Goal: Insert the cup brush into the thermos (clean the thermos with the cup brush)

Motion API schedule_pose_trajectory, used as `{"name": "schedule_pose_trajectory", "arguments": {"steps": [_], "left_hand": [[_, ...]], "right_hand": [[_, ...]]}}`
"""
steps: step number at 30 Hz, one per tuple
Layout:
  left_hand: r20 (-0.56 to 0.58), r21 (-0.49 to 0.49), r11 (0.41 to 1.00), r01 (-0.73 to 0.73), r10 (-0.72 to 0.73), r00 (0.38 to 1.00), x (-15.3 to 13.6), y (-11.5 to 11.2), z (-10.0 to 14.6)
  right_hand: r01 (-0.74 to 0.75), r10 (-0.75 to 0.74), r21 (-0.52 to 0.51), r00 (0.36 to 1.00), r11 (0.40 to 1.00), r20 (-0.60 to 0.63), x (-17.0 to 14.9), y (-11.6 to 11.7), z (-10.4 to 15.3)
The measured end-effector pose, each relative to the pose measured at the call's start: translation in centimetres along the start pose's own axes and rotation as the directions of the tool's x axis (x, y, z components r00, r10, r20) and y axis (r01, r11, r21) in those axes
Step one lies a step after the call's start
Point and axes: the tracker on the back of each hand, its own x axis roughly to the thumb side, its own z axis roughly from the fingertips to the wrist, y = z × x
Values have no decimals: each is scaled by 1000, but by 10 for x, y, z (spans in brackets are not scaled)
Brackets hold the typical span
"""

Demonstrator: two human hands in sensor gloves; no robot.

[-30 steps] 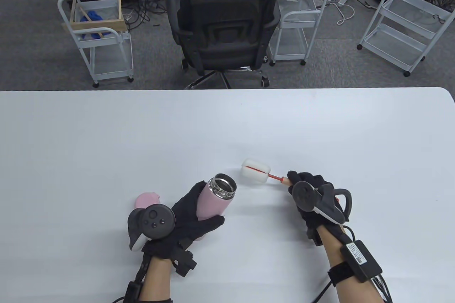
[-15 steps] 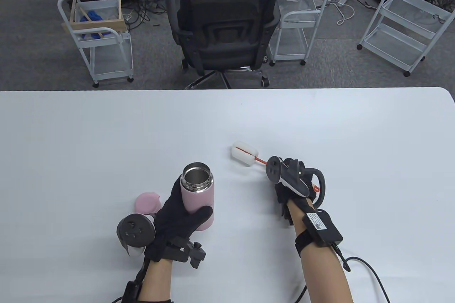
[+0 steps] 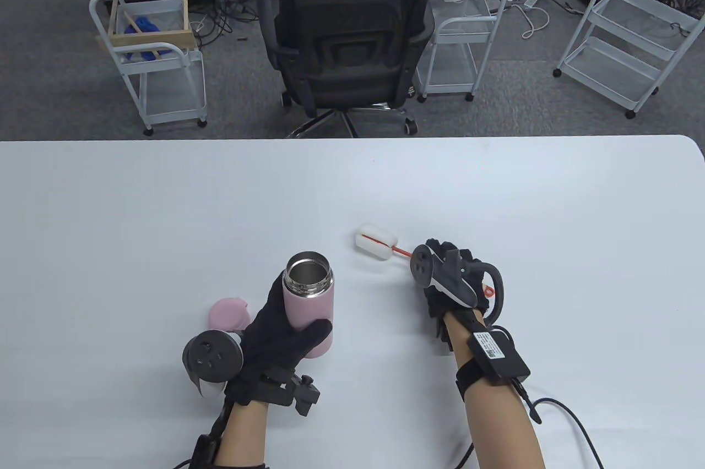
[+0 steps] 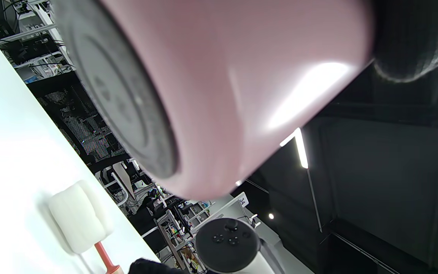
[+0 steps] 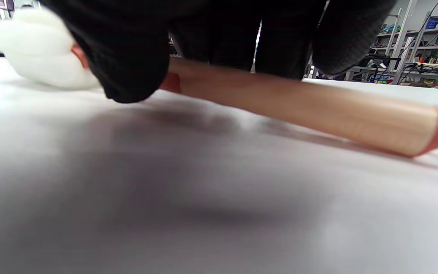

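My left hand grips the pink thermos around its body and holds it upright, its open steel mouth facing up. In the left wrist view the thermos base fills the frame. My right hand grips the cup brush by its wooden handle, low over the table. The white sponge head points left and away, to the right of and a little beyond the thermos mouth, with a gap between them. The sponge also shows in the left wrist view and the right wrist view.
The pink thermos lid lies on the white table just left of my left hand. Beyond the table's far edge stand a black office chair and white wire carts.
The thermos went from tilted toward the right to upright and shifted left. My right hand carried the brush left and away. Over the last half second both barely moved.
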Motion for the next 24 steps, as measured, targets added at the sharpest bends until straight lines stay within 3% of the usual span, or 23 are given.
{"name": "schedule_pose_trajectory", "arguments": {"steps": [5,12,18,23,24], "left_hand": [[-6,0,1000,9,-9,1000,-1,-1,0],[-37,-19,1000,9,-10,999,-4,-6,0],[-94,-31,999,-35,32,995,-8,-15,0],[-160,-52,993,-106,97,982,-13,-25,0],[-174,-62,991,-122,110,979,-14,-29,0]], "right_hand": [[117,-113,-81,992,990,51,-13,-20,22],[429,-403,-167,899,888,169,-40,-43,73],[677,-622,-177,731,715,282,-53,-47,108],[783,-732,-103,613,614,298,-55,-38,115],[816,-768,-70,566,574,300,-54,-34,116]]}}
